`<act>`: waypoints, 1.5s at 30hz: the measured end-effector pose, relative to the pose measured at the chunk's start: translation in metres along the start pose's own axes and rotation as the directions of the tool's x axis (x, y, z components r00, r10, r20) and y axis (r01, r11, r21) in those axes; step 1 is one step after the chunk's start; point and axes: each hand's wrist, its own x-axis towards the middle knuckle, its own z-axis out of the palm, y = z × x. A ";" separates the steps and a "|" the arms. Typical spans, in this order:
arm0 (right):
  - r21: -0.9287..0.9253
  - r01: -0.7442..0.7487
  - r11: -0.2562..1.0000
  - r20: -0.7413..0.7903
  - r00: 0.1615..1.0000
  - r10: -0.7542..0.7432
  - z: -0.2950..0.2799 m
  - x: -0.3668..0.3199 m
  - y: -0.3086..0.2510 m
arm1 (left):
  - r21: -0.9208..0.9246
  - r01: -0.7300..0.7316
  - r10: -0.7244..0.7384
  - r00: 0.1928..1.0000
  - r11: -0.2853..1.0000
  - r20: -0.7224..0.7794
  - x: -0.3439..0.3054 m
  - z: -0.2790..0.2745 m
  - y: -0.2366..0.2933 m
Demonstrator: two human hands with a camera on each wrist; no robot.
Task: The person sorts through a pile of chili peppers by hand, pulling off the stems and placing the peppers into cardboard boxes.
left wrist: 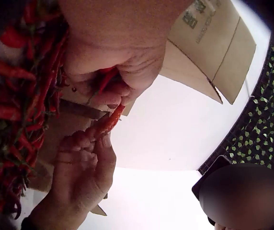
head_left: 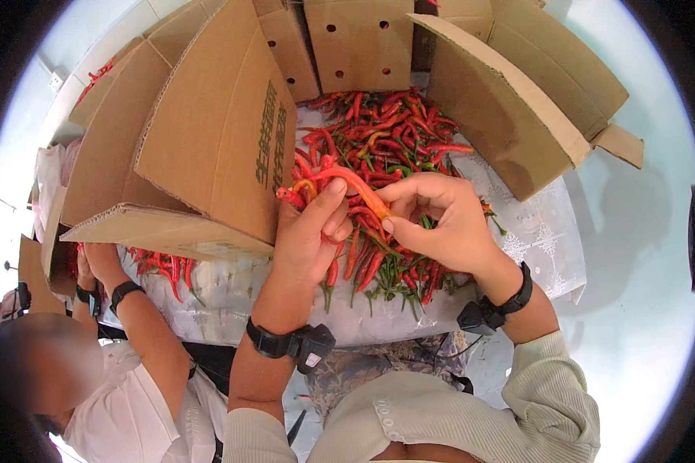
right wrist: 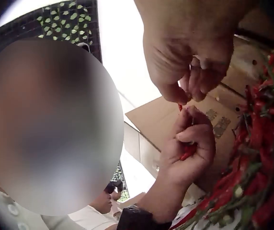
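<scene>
Above the heap of red chilies (head_left: 401,139), both hands meet at one long red-orange chili (head_left: 357,183). My left hand (head_left: 309,231) holds several red chilies in its curled fingers, with its thumb against the long one. My right hand (head_left: 444,224) pinches that chili's lower, orange end between thumb and fingers. In the left wrist view the chili (left wrist: 112,120) spans the space between the two hands. The right wrist view shows only a bit of it between the fingertips, with red chilies (right wrist: 188,151) in the left palm.
Open cardboard boxes (head_left: 208,116) stand left, behind and right (head_left: 510,108) of the heap on a table with a patterned white cover (head_left: 548,239). At the left, another person (head_left: 143,339) reaches behind a box flap, near more chilies (head_left: 166,270).
</scene>
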 end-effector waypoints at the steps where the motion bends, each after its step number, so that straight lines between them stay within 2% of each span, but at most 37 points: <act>1: -0.146 0.113 0.983 -0.041 0.992 -0.120 -0.001 0.000 -0.004 | 0.003 -0.002 0.002 1.000 1.000 -0.029 0.000 0.002 0.001; 2: -0.295 0.215 0.931 -0.066 0.967 -0.244 -0.003 0.000 -0.008 | 0.005 -0.002 0.002 0.999 1.000 -0.054 0.000 0.003 0.002; 3: -0.353 0.271 0.895 -0.136 0.932 -0.336 -0.005 0.000 -0.015 | 0.006 0.000 0.001 0.997 1.000 -0.076 0.000 0.005 0.003; 4: -0.495 0.358 0.792 -0.197 0.841 -0.504 -0.010 -0.001 -0.024 | 0.012 -0.002 0.003 0.997 1.000 -0.075 0.000 0.003 0.003; 6: -0.760 0.419 0.497 -0.206 0.570 -0.796 -0.026 -0.004 -0.051 | 0.014 -0.005 0.006 0.998 1.000 -0.067 0.003 -0.005 0.002; 7: -0.831 0.315 0.458 -0.281 0.473 -0.835 -0.037 -0.009 -0.065 | 0.024 -0.037 0.039 0.994 0.999 -0.104 0.003 -0.006 0.000; 9: -0.879 0.118 0.463 -0.400 0.349 -0.848 -0.059 -0.009 -0.094 | 0.044 -0.018 0.020 0.998 0.999 -0.051 0.000 -0.006 0.003; 10: -0.865 0.040 0.499 -0.462 0.323 -0.826 -0.071 -0.001 -0.105 | 0.059 -0.015 0.016 1.000 0.998 -0.025 -0.001 -0.005 0.004; 12: -0.858 -0.175 0.484 -0.507 0.443 -0.739 -0.103 0.008 -0.111 | 0.078 -0.030 0.035 0.997 0.996 -0.067 -0.003 0.000 0.004; 15: -0.925 -0.286 0.249 -0.378 0.745 -0.549 -0.137 0.011 -0.092 | 0.171 -0.085 0.095 0.994 0.982 -0.055 -0.008 0.011 0.009; 17: -0.957 -0.187 0.221 -0.287 0.713 -0.640 -0.110 0.008 -0.089 | 0.263 -0.119 0.138 0.989 0.958 -0.054 -0.008 0.009 0.009; 18: -0.969 -0.135 0.208 -0.243 0.692 -0.680 -0.090 0.008 -0.085 | 0.221 -0.146 0.157 0.987 0.964 -0.035 -0.010 0.006 0.008; 19: -0.954 -0.025 0.300 -0.229 0.707 -0.669 -0.062 0.002 -0.079 | 0.179 -0.184 0.188 0.982 0.966 -0.008 -0.009 0.005 0.008; 20: -0.945 0.061 0.322 -0.118 0.852 -0.509 -0.038 -0.005 -0.075 | 0.137 -0.225 0.224 0.974 0.965 0.026 -0.008 0.006 0.009; 21: -0.923 0.138 0.360 0.011 0.943 -0.334 -0.015 -0.013 -0.071 | 0.170 -0.248 0.245 0.969 0.954 0.039 -0.012 0.009 0.012; 22: -0.897 0.172 0.407 0.112 0.980 -0.167 0.007 -0.017 -0.061 | 0.154 -0.244 0.234 0.969 0.957 0.082 -0.013 0.006 0.014; 23: -0.839 0.268 0.474 0.277 0.959 -0.053 0.020 -0.016 -0.044 | 0.137 -0.243 0.226 0.965 0.960 0.131 -0.012 0.003 0.016; 25: -0.664 0.504 0.552 0.483 0.853 -0.198 0.044 -0.010 -0.004 | 0.118 -0.244 0.222 0.959 0.962 0.177 -0.011 0.001 0.018; 29: -0.496 0.637 0.590 0.607 0.740 -0.289 0.067 0.003 0.028 | 0.151 -0.240 0.216 0.964 0.959 0.156 -0.010 -0.001 0.016; 32: -0.588 0.615 0.526 0.633 0.754 -0.174 0.061 0.006 0.028 | 0.165 -0.223 0.208 0.972 0.961 0.105 -0.011 0.002 0.015; 35: -0.615 0.584 0.530 0.604 0.781 -0.158 0.043 0.004 0.015 | 0.207 -0.233 0.216 0.971 0.950 0.105 -0.012 0.005 0.016; 38: -0.713 0.515 0.476 0.505 0.848 -0.162 0.025 0.005 0.002 | 0.253 -0.235 0.216 0.971 0.938 0.099 -0.011 0.005 0.015; 39: -0.744 0.496 0.448 0.512 0.854 -0.095 0.017 0.006 -0.002 | 0.266 -0.233 0.216 0.972 0.935 0.091 -0.011 0.004 0.015; 42: -0.751 0.446 0.487 0.450 0.885 -0.118 0.008 0.007 0.003 | 0.244 -0.162 0.159 0.987 0.956 0.032 -0.010 0.004 0.014; 45: -0.705 0.453 0.546 0.414 0.888 -0.203 0.026 0.009 0.002 | 0.211 -0.132 0.136 0.991 0.968 -0.004 -0.010 0.006 0.015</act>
